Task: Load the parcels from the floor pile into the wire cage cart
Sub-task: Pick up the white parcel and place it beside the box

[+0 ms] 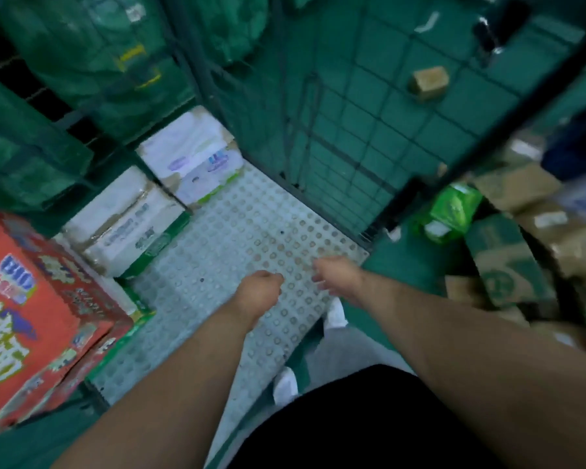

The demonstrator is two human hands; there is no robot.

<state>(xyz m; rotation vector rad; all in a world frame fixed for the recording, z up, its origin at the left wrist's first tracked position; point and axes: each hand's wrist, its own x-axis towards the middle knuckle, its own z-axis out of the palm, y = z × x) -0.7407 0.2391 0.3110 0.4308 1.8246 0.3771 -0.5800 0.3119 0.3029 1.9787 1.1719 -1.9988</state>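
Note:
The wire cage cart stands in front of me, its perforated grey floor (237,238) bare in the middle and its green wire side panel (349,130) on the right. Inside it on the left sit two white parcels (190,154) (126,221) and a red printed box (31,319). The floor pile of brown and green parcels (521,258) lies to the right. My left hand (259,289) hangs over the cart floor with fingers curled under, holding nothing I can see. My right hand (337,275) hangs beside it, fingers loose, empty.
Green sacks (82,62) fill the neighbouring cage at the back left. A small brown box (428,81) lies on the green floor beyond the wire panel. A bright green packet (449,208) lies at the pile's edge. My white shoes (285,384) stand at the cart's lip.

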